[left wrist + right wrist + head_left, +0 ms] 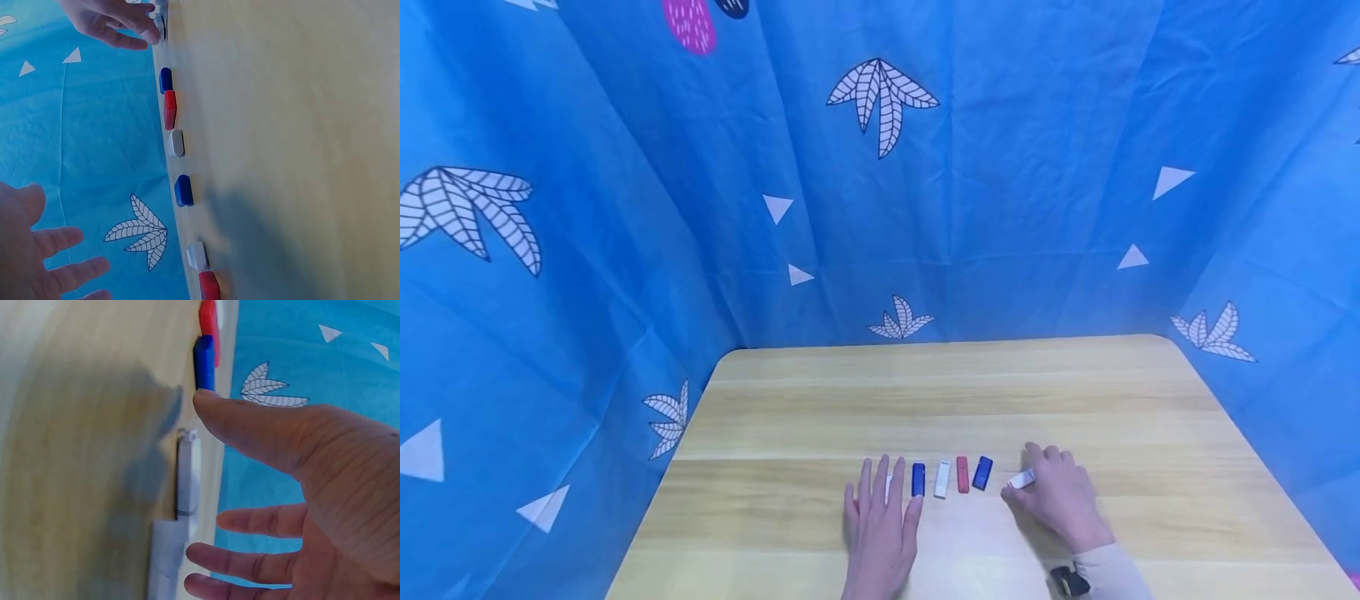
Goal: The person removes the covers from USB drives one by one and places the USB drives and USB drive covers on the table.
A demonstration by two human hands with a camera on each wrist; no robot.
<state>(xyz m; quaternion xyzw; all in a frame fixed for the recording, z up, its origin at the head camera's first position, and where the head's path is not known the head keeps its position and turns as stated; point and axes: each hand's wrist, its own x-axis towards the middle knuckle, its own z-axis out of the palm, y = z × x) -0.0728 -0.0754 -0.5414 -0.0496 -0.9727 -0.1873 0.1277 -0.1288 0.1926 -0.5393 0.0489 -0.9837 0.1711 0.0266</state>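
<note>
My left hand hovers with straight, spread fingers over the left end of a row of small flat sticks, which look like USB sticks. It partly hides a white stick and a red stick. Rightward follow a blue stick, a white stick, a red stick and a blue stick. At the right end, my right hand reaches round a white stick, thumb and fingers wide apart. A second white piece lies against that stick, close to the fingertips.
A pale wooden table with rounded far corners bears the row. Blue patterned cloth hangs behind it and on both sides. A dark band circles the right wrist beside a light sleeve.
</note>
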